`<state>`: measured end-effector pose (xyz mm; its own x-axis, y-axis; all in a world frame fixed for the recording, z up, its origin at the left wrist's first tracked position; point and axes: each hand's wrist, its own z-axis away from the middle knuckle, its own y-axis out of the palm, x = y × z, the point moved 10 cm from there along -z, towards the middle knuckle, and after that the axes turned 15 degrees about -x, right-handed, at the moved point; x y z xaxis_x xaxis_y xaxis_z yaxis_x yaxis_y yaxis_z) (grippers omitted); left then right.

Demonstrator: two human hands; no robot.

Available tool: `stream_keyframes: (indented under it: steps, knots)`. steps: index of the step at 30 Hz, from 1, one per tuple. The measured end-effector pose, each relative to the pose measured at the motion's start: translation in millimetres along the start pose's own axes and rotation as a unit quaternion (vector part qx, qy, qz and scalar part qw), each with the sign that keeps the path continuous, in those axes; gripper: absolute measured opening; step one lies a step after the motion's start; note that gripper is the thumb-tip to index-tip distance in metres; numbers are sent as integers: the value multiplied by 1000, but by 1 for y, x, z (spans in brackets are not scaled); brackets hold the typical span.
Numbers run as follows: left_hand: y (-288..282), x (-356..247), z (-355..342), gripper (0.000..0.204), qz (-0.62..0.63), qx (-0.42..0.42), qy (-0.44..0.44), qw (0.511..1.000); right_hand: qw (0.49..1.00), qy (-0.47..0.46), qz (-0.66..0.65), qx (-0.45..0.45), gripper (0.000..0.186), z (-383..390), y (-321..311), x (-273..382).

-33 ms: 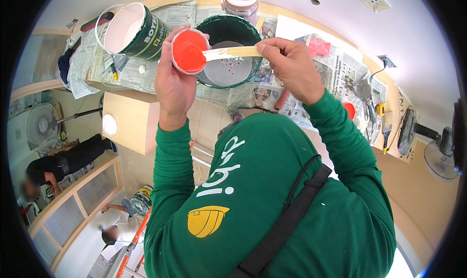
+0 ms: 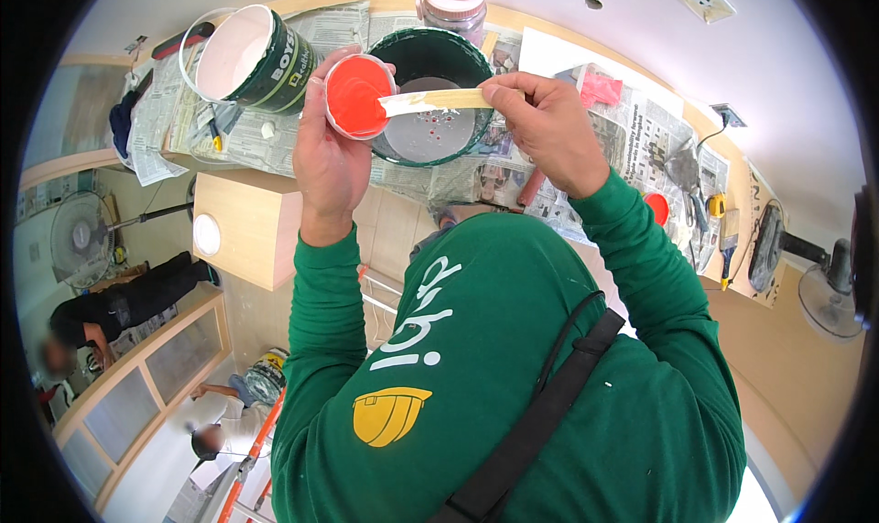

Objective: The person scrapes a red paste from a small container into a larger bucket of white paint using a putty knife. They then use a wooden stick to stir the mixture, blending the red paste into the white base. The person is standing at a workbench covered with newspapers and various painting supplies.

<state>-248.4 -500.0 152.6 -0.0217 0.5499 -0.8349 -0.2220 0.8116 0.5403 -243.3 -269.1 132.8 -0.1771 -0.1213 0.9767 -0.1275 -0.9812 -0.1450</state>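
My left hand (image 2: 331, 170) is wrapped round a small clear cup of bright red-orange paint (image 2: 355, 97), tilted so its opening shows. A flat wooden stir stick (image 2: 449, 100) is pinched in my right hand (image 2: 554, 129). The stick's white-smeared tip reaches over the cup's right rim, at the edge of the red paint. Below both hands stands a dark green bucket (image 2: 435, 47) holding grey paint (image 2: 412, 143). Several small red drops and pale specks dot the grey surface. The stick crosses above the bucket's opening.
Newspaper (image 2: 247, 143) covers the counter. A green paint pail (image 2: 275, 74) stands left, a pink-lidded bottle (image 2: 453, 5) behind the bucket. Right lie a red lid (image 2: 656, 207), putty knife (image 2: 682, 166) and paintbrush (image 2: 729, 239). Two people (image 2: 128, 299) work at lower left, near an orange ladder (image 2: 247, 468).
The stick's tip has shifted very slightly at the cup's rim, and the red paint's surface looks smoother. Both hands have barely moved.
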Motion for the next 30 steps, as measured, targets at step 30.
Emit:
stream_keyframes:
  steps: [30]
  knots:
    - [-21, -19, -3, 55, -48, -39, 85, 994, 984, 111, -139, -20, 26, 13, -2, -2]
